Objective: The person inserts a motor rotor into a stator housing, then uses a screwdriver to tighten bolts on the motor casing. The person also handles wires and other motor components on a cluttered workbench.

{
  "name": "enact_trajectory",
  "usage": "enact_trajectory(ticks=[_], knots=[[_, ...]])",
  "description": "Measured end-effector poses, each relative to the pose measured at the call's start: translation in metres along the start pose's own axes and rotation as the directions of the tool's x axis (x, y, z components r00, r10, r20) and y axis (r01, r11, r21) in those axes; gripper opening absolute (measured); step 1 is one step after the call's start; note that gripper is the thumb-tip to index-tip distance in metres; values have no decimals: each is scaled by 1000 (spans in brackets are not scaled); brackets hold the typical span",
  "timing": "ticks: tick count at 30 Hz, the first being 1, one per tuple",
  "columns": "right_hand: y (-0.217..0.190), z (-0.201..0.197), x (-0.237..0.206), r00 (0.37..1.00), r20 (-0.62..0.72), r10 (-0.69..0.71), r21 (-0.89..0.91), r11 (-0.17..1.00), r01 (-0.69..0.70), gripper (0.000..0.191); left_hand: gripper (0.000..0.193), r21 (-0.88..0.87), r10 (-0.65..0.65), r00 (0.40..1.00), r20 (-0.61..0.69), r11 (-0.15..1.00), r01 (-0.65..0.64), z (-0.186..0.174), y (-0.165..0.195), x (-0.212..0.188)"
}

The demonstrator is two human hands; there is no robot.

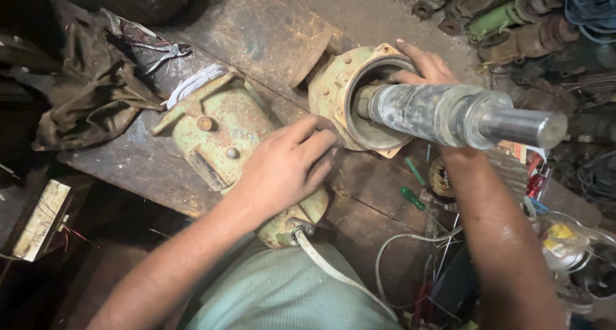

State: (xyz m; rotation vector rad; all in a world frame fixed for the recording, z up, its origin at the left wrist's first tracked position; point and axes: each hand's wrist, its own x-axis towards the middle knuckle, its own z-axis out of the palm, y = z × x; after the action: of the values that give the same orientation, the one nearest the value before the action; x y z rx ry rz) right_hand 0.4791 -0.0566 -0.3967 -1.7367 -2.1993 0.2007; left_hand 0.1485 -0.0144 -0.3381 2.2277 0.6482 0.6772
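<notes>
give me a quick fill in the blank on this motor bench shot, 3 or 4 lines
1. The left hand rests on the ____ motor body.
2. The right hand grips the rim of the round end housing, out of which a grey metal ____ sticks toward the camera.
3. A white ____ leaves the motor body at its near end.
4. Pliers lie on the workbench beside a dark ____.

Missing words: green; shaft; cable; cloth
</notes>
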Motion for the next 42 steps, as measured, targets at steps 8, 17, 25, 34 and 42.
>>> enact_trajectory(ticks=[8,17,25,34,42], knots=[[-12,-16,-55,829,-435,352,321,921,-222,32,21,-39,-72,996,-57,997,70,-28,9,-34],[-89,71,-191,687,236,687,604,451,-658,18,16,-92,-203,977,-67,976,196,-44,12,-68],[-100,102,-192,682,99,725,374,608,-701,27,18,-57,-186,982,-6,981,186,-40,26,-60],[-58,-9,-153,749,-207,630,324,766,-555,16,21,39,-106,992,-64,993,109,-25,-3,-56],[-3,-38,-48,750,10,662,421,677,-603,34,26,188,36,998,-59,982,-24,-12,-38,-24]])
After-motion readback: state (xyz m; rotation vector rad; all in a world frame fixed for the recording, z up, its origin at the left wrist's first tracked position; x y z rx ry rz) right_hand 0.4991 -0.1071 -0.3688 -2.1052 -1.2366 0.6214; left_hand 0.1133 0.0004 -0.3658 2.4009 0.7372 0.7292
